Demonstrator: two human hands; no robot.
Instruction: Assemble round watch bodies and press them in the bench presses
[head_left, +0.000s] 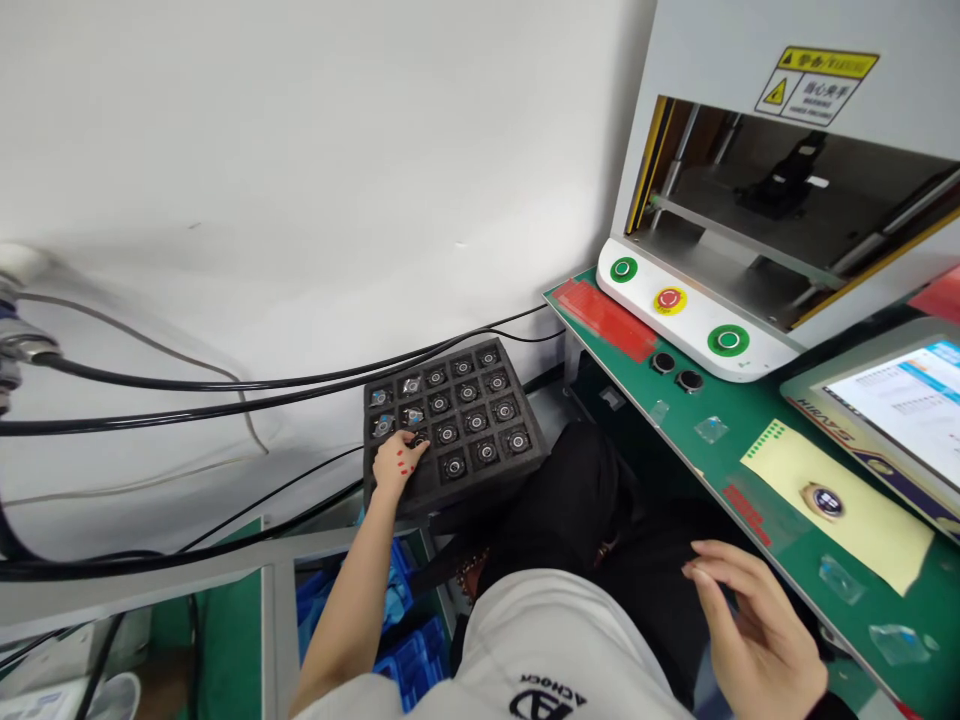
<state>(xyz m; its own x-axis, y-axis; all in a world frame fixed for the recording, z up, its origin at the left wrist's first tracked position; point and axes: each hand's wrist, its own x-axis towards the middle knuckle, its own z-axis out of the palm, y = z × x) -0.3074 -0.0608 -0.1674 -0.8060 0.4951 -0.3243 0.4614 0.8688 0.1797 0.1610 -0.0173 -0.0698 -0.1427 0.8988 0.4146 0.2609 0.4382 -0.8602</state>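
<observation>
A black foam tray with rows of square pockets stands at the centre, beside the wall. Most pockets hold a round dark watch part; a few at the left hold pieces with clear film. My left hand reaches into the tray's left side, thumb and fingers closed round a dark round part in its pocket. At the lower right, my right hand hangs over my lap near the green table edge, palm turned up, thumb and fingertips close together. Nothing shows between its fingers.
A press machine with green and red buttons stands on the green table, with a screen beside it. Two black round pieces, clear films and a yellow sheet lie there. Black cables run behind the tray. Blue bins sit below.
</observation>
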